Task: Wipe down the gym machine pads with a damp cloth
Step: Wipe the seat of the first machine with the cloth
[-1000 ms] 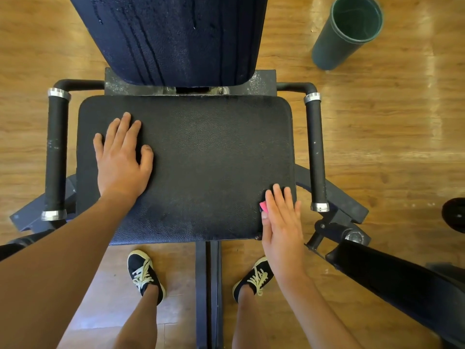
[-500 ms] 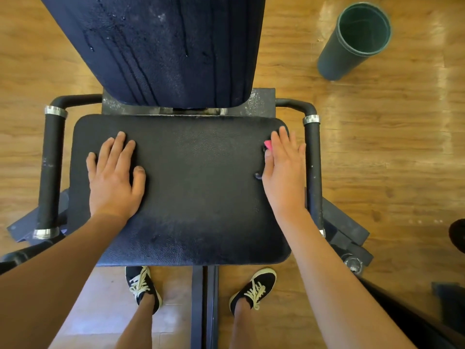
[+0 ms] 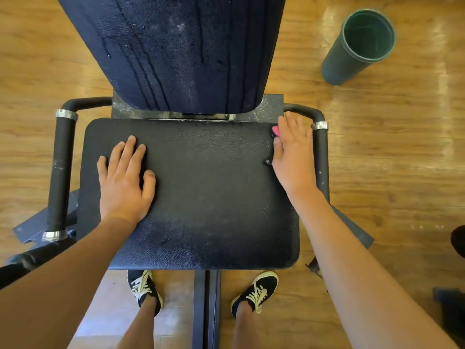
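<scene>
Right hand [image 3: 293, 157] flat on pink cloth [image 3: 276, 131] at far right corner of seat pad [image 3: 208, 187]; left hand [image 3: 124, 182] flat on pad's left side.

Cloth almost all under right hand, only a pink edge showing just past the thumb side, next to the pad's back edge. Right hand's fingers straight and together, pressing down, not curled round the cloth; fingertips reach toward the right handle [image 3: 323, 157] bend. Left hand spread wide, palm down, touching the pad, holding nothing, well apart from the cloth. Back pad [image 3: 181, 51] upright behind the seat, wet streaks running down it. Green cylinder container [image 3: 357, 46] stands on the wood floor [image 3: 402, 159] to the right, apart from the machine, open top, only its dark inner wall visible. Left handle [image 3: 61, 172] beside the seat. Person's black shoes [image 3: 144, 289] below the front edge.
</scene>
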Motion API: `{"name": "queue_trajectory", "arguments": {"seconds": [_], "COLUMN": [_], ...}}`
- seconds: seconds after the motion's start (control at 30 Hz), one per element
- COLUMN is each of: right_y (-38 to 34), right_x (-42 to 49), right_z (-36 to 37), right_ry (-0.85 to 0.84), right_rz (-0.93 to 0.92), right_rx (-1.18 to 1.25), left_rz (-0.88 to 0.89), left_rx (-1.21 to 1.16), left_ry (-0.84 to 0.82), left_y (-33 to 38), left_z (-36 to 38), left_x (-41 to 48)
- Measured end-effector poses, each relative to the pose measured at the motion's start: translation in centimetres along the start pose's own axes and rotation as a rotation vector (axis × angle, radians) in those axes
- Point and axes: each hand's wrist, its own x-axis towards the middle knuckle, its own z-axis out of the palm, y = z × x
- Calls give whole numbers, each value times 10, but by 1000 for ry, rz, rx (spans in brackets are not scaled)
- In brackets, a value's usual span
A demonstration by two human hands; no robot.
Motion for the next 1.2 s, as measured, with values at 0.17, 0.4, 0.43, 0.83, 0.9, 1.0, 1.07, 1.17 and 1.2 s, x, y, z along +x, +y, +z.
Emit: {"name": "queue_trajectory", "arguments": {"seconds": [0.17,0.4,0.43,0.83,0.9,1.0,1.07,1.17,1.2], "right_y": [2,6,5,8,11,13,14,11,9], "right_x": [-35,-41,-35,-19,-36,-55,-57,-43,-35], "right_z": [5,7,7,5,7,11,13,12,11], "right_ry": [-5,11,11,32,31,34,34,41,47], "right_rz": [15,-4,-12,7,28,48,57,53,46], "right_rx": [55,55,56,89,100,89,74,61,59], "left_rz": [2,3,4,-2,-1,-1,-5,-8,-7], "left_rx": [-6,-10,-6,-5,-9,-15,-20,-17,-17], "left_ry": [4,7,6,3,1,0,-5,-10,-10], "left_y": [-1,-2,-4,-3,-1,1,2,3,3], "left_z": [0,0,1,2,1,-1,-2,-2,-3], "left_x": [0,1,1,-1,-1,0,0,-1,-1]}}
